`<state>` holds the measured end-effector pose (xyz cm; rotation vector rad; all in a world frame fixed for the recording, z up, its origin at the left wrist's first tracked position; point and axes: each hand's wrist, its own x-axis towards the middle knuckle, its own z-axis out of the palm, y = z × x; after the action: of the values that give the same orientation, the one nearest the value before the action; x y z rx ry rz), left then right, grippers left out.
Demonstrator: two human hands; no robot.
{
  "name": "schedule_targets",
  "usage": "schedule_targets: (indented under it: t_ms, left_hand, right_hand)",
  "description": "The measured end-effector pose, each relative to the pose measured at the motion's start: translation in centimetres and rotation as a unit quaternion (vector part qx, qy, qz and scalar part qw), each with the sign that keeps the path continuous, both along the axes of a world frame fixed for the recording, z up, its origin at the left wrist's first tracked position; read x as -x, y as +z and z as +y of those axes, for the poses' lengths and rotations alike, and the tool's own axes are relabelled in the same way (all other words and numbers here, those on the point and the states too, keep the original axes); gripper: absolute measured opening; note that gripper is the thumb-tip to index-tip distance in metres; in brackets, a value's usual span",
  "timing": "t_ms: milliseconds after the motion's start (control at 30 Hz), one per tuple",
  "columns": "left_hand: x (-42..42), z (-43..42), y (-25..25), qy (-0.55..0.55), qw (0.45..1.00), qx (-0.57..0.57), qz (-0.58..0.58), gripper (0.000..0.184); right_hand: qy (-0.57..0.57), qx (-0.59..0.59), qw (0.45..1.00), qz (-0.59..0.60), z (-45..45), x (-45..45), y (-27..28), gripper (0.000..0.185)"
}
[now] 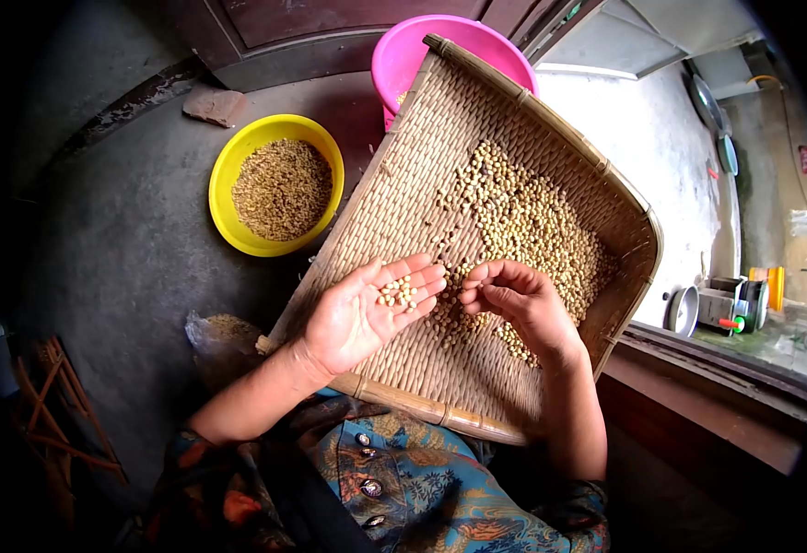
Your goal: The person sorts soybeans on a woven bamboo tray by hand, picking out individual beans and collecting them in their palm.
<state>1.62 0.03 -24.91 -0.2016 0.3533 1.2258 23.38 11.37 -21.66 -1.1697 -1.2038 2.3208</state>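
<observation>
A wide woven bamboo winnowing basket (413,198) rests tilted across my lap. Pale soybeans (551,217) are heaped over its middle and right side, with some darker ones among them. My left hand (353,318) is palm up above the basket, fingers stretched out, and holds a small group of loose soybeans (397,293) at the base of its fingers. Close to its fingertips, my right hand (523,300) hovers over the heap with thumb and fingers pinched together. Whatever lies between those fingertips is hidden.
On the floor to the left stands a yellow basin (224,207) of beans, near a brick (215,106). A pink basin (394,60) sits behind the basket's far corner. A plastic bag (224,336) lies at lower left, by a wooden rack (63,396). A door sill (726,401) runs along the right.
</observation>
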Motion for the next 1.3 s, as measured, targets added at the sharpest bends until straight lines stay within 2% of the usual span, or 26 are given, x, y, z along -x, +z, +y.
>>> schedule_targets:
  t_ms: [267,667,767,1000,1100,1167,1233,1267,1300]
  left_hand:
    - [-0.2,0.0,0.4,-0.004,1.0,-0.007,0.015,0.055]
    - [-0.3,0.0,0.6,0.014,1.0,-0.018,0.002,0.055]
    - [-0.4,0.0,0.7,0.031,0.999,-0.015,0.004,0.055]
    - [-0.2,0.0,0.8,0.036,0.999,-0.028,0.003,0.054]
    - [-0.3,0.0,0.7,0.039,0.999,-0.029,-0.002,0.053]
    - [-0.2,0.0,0.6,0.043,0.999,-0.025,0.0,0.053]
    - [-0.2,-0.1,0.4,0.046,0.999,-0.022,0.0,0.053]
    - [-0.2,-0.2,0.2,0.046,0.999,-0.021,-0.001,0.053]
    - [-0.3,-0.2,0.1,0.047,0.999,-0.02,-0.002,0.053]
  right_hand:
    - [0.001,0.036,0.999,0.009,-0.1,-0.1,-0.1,0.031]
    - [0.035,0.094,0.994,0.033,-0.7,0.5,0.6,0.032]
    - [0.029,0.149,0.986,0.065,-0.9,0.7,0.2,0.033]
    - [0.017,0.175,0.98,0.092,-0.9,0.9,0.2,0.035]
    - [0.02,0.139,0.987,0.075,-1.2,0.9,0.0,0.033]
    - [0.015,0.012,0.999,0.049,-2.2,1.2,-0.5,0.023]
    - [0.025,-0.177,0.983,-0.036,-3.4,2.1,-0.2,0.021]
    - [0.079,-0.255,0.958,-0.105,-3.8,2.5,0.4,0.022]
    - [0.114,-0.389,0.906,-0.123,-4.2,3.0,0.8,0.026]
